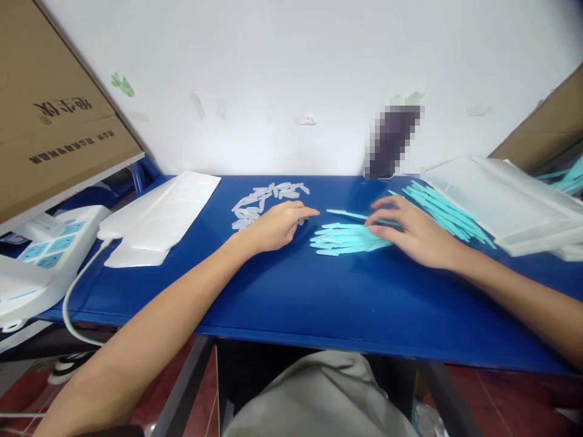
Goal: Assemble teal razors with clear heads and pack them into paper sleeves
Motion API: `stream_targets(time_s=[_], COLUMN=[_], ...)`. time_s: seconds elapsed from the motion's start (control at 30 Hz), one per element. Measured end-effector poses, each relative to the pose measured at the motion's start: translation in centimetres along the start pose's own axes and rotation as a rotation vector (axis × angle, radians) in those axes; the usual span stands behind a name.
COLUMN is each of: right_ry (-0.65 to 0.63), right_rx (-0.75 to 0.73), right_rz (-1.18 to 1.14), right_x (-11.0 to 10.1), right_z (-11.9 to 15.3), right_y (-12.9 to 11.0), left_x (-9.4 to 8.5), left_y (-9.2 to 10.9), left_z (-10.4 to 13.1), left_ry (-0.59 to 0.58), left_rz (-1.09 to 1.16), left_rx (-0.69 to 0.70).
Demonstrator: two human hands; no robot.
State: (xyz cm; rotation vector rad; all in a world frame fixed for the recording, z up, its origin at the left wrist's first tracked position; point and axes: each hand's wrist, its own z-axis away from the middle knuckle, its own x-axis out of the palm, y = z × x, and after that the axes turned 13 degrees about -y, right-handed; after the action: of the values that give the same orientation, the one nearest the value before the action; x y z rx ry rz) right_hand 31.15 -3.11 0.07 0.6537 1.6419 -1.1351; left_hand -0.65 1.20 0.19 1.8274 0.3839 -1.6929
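Note:
My left hand (279,226) is over the middle of the blue table, index finger stretched toward the right. Under that finger shows a small translucent piece, apparently a plastic cap, pinched in the hand. A loose pile of similar translucent caps (248,209) lies just behind and left of it. My right hand (405,229) reaches over a bundle of slim turquoise sticks (339,238) that look like eyebrow razors. Its fingers are apart, the thumb low at the bundle's right end. One single turquoise razor (344,213) lies behind the bundle, passing under my right fingers.
More turquoise razors (449,212) lie right of my right hand, beside a translucent white tray (496,200). White plastic sheets (164,212) and a power strip (54,255) with a white cable are at left. Cardboard boxes (59,91) flank the table; a wall (273,79) stands behind.

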Motion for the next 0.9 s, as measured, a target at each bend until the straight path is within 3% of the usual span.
stream_targets(time_s=[0.27, 0.5, 0.6, 0.77, 0.9], right_ry=[0.160, -0.146, -0.253, -0.301, -0.361], right_rx=[0.080, 0.117, 0.138, 0.077, 0.102], right_rz=[0.223, -0.196, -0.267, -0.314, -0.416], right_x=[-0.4, -2.1, -2.5, -2.9, -2.9], right_z=[-0.1, 0.0, 0.2, 0.9, 1.1], right_y=[-0.6, -0.2, -0.3, -1.2, -1.4], left_x=[0.0, -0.4, -1.0, -2.2, -2.1], left_y=[-0.8, -0.1, 0.4, 1.2, 0.9], left_z=[0.0, 0.3, 0.5, 0.8, 0.9], left_ry=[-0.004, -0.083, -0.127, -0.217, -0.227], left_rz=[0.013, -0.059, -0.099, -0.119, -0.131], left_rx=[-0.054, -0.134, -0.164, -0.280, -0.285])
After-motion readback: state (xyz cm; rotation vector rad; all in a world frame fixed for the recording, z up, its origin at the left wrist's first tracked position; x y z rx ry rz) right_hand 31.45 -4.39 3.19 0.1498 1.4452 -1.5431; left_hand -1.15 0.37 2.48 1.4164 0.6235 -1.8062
